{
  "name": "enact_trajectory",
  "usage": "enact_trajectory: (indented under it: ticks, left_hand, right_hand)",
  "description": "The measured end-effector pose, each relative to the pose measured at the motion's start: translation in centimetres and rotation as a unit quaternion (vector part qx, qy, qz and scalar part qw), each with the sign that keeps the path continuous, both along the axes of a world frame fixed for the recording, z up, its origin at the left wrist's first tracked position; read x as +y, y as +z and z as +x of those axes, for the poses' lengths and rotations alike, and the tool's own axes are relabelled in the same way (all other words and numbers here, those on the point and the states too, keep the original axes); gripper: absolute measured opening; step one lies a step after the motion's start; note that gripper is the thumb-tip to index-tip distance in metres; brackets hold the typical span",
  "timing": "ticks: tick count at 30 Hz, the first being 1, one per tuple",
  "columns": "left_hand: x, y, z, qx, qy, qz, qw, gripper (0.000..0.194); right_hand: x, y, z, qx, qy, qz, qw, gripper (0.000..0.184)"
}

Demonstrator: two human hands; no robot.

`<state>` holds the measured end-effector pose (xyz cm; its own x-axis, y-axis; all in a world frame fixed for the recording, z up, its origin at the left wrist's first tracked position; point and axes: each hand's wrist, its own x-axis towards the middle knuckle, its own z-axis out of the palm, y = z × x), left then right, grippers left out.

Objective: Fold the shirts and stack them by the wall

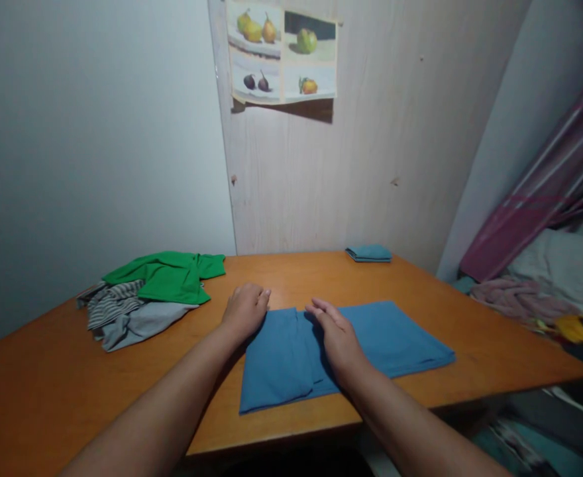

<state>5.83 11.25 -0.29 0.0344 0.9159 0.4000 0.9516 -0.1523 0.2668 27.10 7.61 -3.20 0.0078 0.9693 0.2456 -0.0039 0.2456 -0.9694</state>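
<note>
A folded blue cloth point(391, 338) lies on the table in front of me, its left end turned over into a flap point(276, 361). At the flap's far left edge is my left hand point(246, 308), back of the hand upward, with fingers loosely bent and partly hidden. It touches or nearly touches the fabric there. My right hand point(340, 341) stands on its side over the cloth just right of the flap, fingers stretched forward and nothing between them. Whether its lower edge presses on the cloth I cannot tell.
On the left of the wooden table point(291, 430) lies a loose pile with a green garment point(172, 275), a striped one point(117, 301) and a grey one point(142, 324). A small folded blue cloth point(371, 253) sits at the back right. Bedding point(564, 265) lies beyond the right edge.
</note>
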Motion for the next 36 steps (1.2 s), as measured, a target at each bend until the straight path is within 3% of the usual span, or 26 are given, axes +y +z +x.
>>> enact_trajectory:
  ticks: [3, 7, 12, 18, 25, 30, 36]
  left_hand:
    - [-1.4, 0.5, 2.1, -0.001, -0.059, -0.003, 0.998, 0.046]
    - [-4.0, -0.3, 5.1, -0.005, -0.134, -0.027, 0.991, 0.047]
    - [-6.4, -1.6, 7.1, 0.087, -0.140, -0.081, 0.983, 0.059]
    - [-6.8, -1.7, 7.4, 0.150, -0.127, -0.098, 0.976, 0.066]
    - [-6.9, -1.7, 7.3, 0.162, -0.124, -0.106, 0.973, 0.077]
    - [-6.8, -1.6, 7.1, 0.161, -0.143, -0.103, 0.971, 0.082]
    - [-6.3, -1.8, 7.0, 0.161, -0.148, -0.097, 0.971, 0.086]
  right_hand:
    - [0.6, -0.3, 0.1, 0.034, -0.014, -0.020, 0.999, 0.048]
    - [0.8, -0.6, 0.1, 0.060, -0.005, -0.025, 0.998, 0.054]
    - [0.5, -0.4, 0.0, 0.116, -0.002, -0.036, 0.993, 0.054]
    - [0.7, -0.4, 0.0, 0.218, -0.018, -0.077, 0.973, 0.048]
    - [1.2, 0.1, 0.7, 0.366, -0.033, -0.155, 0.917, 0.048]
    - [1.7, 0.5, 1.5, 0.419, -0.032, -0.204, 0.884, 0.036]
    - [1.8, 0.6, 2.5, 0.409, -0.010, -0.204, 0.889, 0.017]
